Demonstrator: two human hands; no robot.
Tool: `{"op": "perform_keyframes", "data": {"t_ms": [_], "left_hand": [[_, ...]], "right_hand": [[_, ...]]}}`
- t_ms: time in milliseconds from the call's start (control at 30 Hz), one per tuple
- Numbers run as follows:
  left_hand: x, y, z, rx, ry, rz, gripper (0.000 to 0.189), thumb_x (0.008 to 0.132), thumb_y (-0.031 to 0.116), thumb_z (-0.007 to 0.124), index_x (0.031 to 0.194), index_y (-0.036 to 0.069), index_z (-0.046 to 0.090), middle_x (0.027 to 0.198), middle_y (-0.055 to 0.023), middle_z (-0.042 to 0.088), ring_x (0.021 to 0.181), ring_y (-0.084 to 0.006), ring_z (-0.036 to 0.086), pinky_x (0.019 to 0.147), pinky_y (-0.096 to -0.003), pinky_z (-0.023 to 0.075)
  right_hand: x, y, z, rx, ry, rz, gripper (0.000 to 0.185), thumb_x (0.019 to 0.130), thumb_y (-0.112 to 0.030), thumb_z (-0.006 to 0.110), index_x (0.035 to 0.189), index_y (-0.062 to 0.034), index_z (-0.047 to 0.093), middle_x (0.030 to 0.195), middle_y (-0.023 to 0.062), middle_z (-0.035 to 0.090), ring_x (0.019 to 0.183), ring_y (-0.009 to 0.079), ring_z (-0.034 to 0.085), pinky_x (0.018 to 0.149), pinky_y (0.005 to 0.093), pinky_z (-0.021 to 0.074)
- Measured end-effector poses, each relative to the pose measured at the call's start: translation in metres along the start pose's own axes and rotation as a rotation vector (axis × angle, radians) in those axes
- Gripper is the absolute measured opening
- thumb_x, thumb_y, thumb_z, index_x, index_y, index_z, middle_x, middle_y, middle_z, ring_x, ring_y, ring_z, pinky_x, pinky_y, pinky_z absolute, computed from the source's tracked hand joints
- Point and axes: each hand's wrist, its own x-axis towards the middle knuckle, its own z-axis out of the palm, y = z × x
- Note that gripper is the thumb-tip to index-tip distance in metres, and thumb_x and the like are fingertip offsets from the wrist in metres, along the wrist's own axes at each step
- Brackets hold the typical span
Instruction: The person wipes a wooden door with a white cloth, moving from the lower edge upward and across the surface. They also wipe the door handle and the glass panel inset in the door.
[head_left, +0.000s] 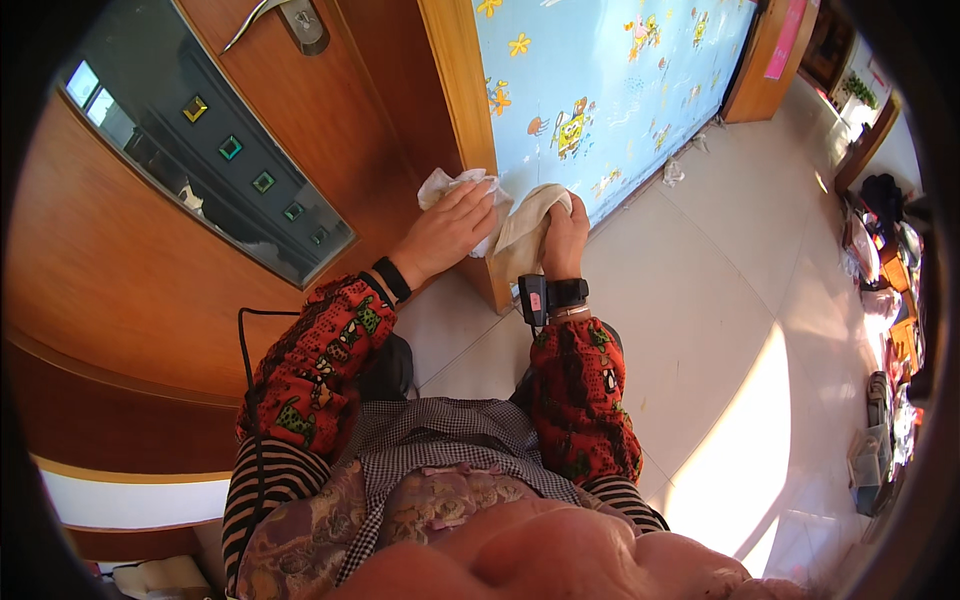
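My left hand (450, 225) lies over a crumpled white cloth (439, 187), fingers together, against the edge of a wooden door frame (465, 97). Bunched in my right hand (568, 236) is a beige cloth (525, 225), which hangs in folds beside the frame's lower end. The two cloths are close together, and I cannot tell whether they touch. Both forearms wear red patterned sleeve covers, and a black device (534, 300) is strapped at my right wrist.
To the left stands an open-angled wooden door (135, 247) with a dark glass panel (247, 161) and a metal handle (255, 19). Blue cartoon wallpaper (600, 82) covers the wall ahead. Crumpled plastic (673, 172) lies on the tiled floor (697, 262). Assorted goods (889, 300) line the right side.
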Motion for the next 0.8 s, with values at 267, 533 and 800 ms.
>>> {"op": "perform_keyframes", "data": {"t_ms": [267, 533, 800], "left_hand": [[-0.041, 0.042, 0.065, -0.107, -0.194, 0.047, 0.031, 0.085, 0.008, 0.059, 0.115, 0.003, 0.065, 0.128, -0.0093, 0.061, 0.137, -0.0268, 0.046, 0.120, -0.0399, 0.0335], [-0.075, 0.083, 0.111, -0.158, -0.226, 0.059, 0.024, 0.087, 0.010, 0.057, 0.108, 0.004, 0.066, 0.116, -0.0082, 0.065, 0.130, -0.0272, 0.052, 0.119, -0.0392, 0.0335], [-0.096, 0.093, 0.101, -0.690, -0.337, -0.288, 0.041, 0.076, 0.003, 0.068, 0.116, 0.005, 0.063, 0.121, -0.0145, 0.063, 0.123, -0.0316, 0.055, 0.113, -0.0408, 0.0383]], "right_hand": [[0.005, -0.007, -0.010, 0.151, 0.052, 0.021, 0.029, 0.094, -0.008, 0.052, 0.119, 0.0052, 0.060, 0.100, 0.0075, 0.066, 0.087, 0.0136, 0.059, 0.078, 0.0280, 0.0501], [0.004, -0.014, -0.011, 0.212, 0.055, 0.037, 0.024, 0.095, -0.008, 0.054, 0.114, 0.0035, 0.061, 0.099, 0.0071, 0.067, 0.087, 0.0142, 0.060, 0.077, 0.0286, 0.0513], [0.004, -0.016, -0.009, 0.191, 0.057, 0.035, 0.023, 0.095, -0.009, 0.054, 0.114, 0.0031, 0.062, 0.099, 0.0069, 0.067, 0.088, 0.0144, 0.060, 0.078, 0.0289, 0.0514]]}}
